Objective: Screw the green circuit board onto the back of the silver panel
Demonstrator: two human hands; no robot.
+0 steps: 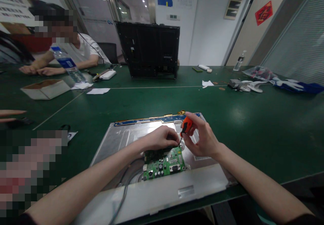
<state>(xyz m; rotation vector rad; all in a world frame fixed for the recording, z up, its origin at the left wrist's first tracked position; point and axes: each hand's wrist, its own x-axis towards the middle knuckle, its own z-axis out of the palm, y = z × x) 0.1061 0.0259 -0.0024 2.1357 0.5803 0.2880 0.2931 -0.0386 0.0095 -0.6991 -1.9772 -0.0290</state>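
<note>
Apparently partway through work on a flat silver panel (164,193), laid on the green table (253,127) with a grey cable (126,191) crossing its near part. Just beyond, on the panel's middle, a green circuit board (163,164), with sockets (174,168) along the near side, facing back toward the table's near edge. Seated flat already, by the look of things; whether fully fastened, impossible to tell, with the far edge partly out of sight. At the board's far right corner, a small orange and black screwdriver (186,125), tip at or very near the board, actual contact too small to make out. Long axis steep, slanting from the tip up and a little to the right, handle uppermost. Around the handle, the right hand (204,138), thumb and fingers closed in a grip. Close beside the tip, the left hand (162,138), fingers bent and bunched low over the board's far edge; cannot tell whether pinching anything. Probably unfinished: this one corner, at least, given the tool's position. Along the panel's far edge, a blue strip (157,119). Farther off, to the left, an open box (45,91) and a blue-capped bottle (69,64). Past those, a seated person (84,48) in white. Near the table's far side, an upright black monitor (152,49), back toward the near side.
</note>
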